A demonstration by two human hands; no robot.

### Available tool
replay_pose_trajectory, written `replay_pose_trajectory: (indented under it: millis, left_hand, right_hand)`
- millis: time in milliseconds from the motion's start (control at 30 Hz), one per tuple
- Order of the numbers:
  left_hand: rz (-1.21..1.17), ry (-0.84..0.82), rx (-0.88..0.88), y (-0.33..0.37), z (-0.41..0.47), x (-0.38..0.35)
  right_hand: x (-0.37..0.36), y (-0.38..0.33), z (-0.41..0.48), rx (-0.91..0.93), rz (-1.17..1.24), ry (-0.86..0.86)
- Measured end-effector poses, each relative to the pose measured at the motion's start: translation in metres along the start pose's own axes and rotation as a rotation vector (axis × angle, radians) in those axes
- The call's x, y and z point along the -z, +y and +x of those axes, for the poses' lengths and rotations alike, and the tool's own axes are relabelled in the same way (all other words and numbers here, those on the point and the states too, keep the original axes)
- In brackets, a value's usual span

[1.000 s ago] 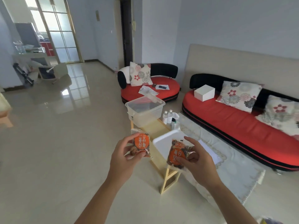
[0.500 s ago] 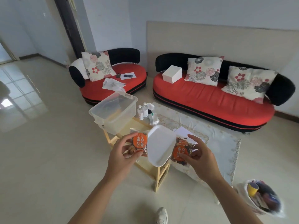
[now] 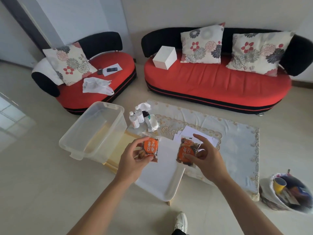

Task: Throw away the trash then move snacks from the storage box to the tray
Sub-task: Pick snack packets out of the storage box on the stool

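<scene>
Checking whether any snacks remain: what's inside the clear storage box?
The storage box looks empty: only the yellow table beneath shows through its clear floor. Nothing covers its inside.

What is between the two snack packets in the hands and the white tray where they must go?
Nothing visible. The left hand holds one orange-labelled clear snack packet over the white rectangular plastic tray; the right hand holds a second snack packet at the tray's right edge. The tray surface below is bare.

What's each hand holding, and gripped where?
Left hand grips an orange snack packet by its lower-left corner; right hand grips a second snack packet by its right edge.
</scene>
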State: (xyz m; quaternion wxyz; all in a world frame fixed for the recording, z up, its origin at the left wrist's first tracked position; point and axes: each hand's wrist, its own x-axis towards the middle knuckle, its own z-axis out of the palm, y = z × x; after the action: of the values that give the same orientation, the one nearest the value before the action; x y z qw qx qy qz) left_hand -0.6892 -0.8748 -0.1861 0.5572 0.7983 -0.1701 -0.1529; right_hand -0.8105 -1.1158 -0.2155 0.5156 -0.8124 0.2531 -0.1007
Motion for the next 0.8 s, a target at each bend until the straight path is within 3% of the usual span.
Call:
replay_pose_trajectory:
  millis: [400, 800]
  left_hand:
    - [0.103, -0.179, 0.12, -0.071, 0.135, -0.029]
    - [0.118, -0.405, 0.194, -0.228, 0.213, -0.077]
  right_hand:
    - [-0.046, 0.056, 0.094, -0.224, 0.022, -0.004]
    - [-0.147, 0.167, 0.138, -0.473, -0.042, 0.046]
